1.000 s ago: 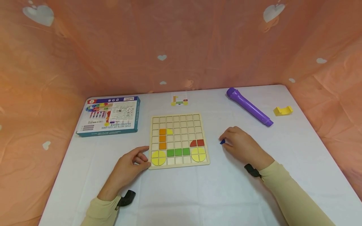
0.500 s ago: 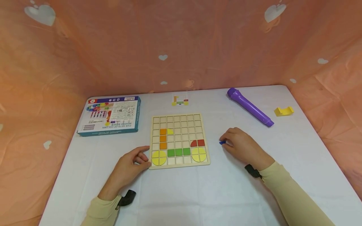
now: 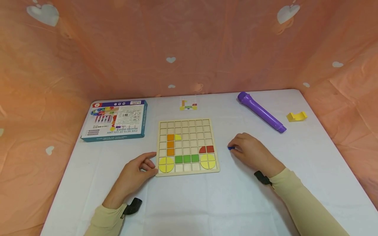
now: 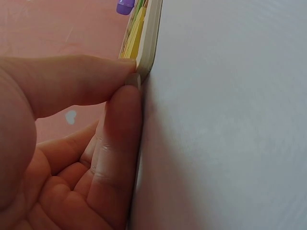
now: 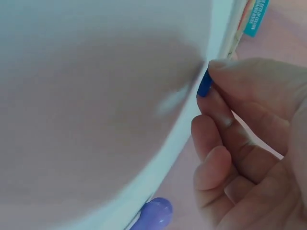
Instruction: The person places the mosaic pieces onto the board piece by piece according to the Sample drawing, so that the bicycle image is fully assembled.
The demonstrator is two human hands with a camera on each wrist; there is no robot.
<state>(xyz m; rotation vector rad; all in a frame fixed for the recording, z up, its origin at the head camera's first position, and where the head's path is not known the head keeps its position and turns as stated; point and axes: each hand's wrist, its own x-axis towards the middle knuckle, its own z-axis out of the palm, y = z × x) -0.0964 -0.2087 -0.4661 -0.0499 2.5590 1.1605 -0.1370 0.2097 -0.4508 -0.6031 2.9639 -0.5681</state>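
In the head view a square wooden grid board lies on the table, with yellow, orange, green and red flat pieces set in its cells. My left hand rests at the board's left edge; its thumb and index finger touch the rim near the lower corner, while the other fingers are loosely bent. Right of the board, my right hand pinches a small blue tile between thumb and index finger, just over the tablecloth. The fingers mostly cover the tile, so its full shape is hidden.
Behind the board lies a small pattern card. A flat toy box is at the back left. To the back right are a purple toy microphone and a yellow notched piece. An orange curtain surrounds the table.
The blue tile has turned slightly in my right fingers, and that hand has shifted a touch leftward. My left hand stays at the board's edge.
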